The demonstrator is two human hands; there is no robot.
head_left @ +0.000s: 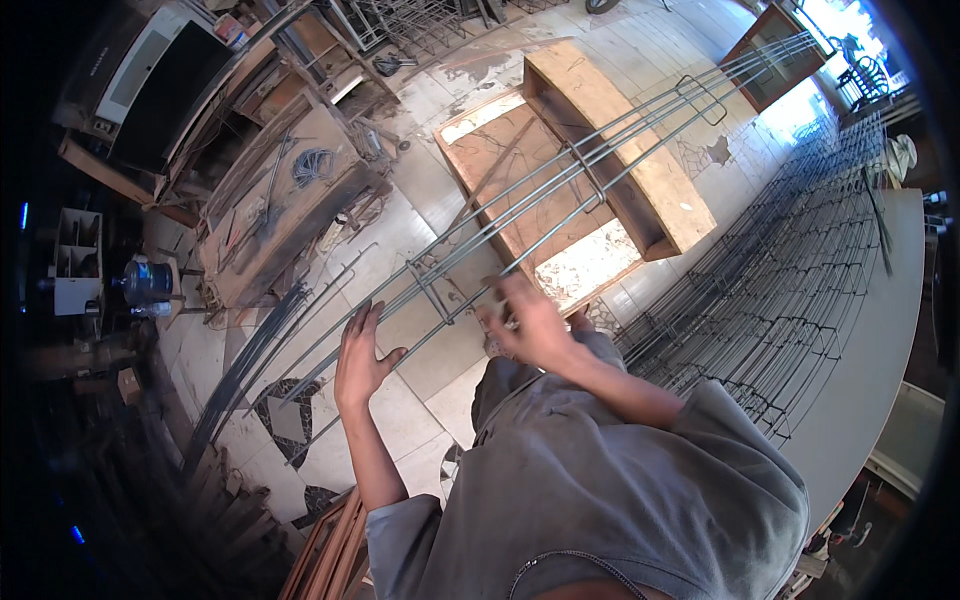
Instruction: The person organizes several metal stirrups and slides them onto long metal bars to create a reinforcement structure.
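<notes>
A long rebar cage of several thin steel bars runs from lower left to upper right in front of me. Squarish wire stirrups cross it, one stirrup lying between my hands. My left hand is at the bars on the near-left side, fingers stretched and thumb apart, not wrapped round them. By the cage's near bar, right of that stirrup, is my right hand. Its fingers look bent and are smeared by motion; whether they hold anything is not visible.
An open wooden box frame lies under the cage. Many tied rebar cages are piled at right. At left stand a workbench with a wire coil, and a water jug. Loose rods lie on the tiled floor.
</notes>
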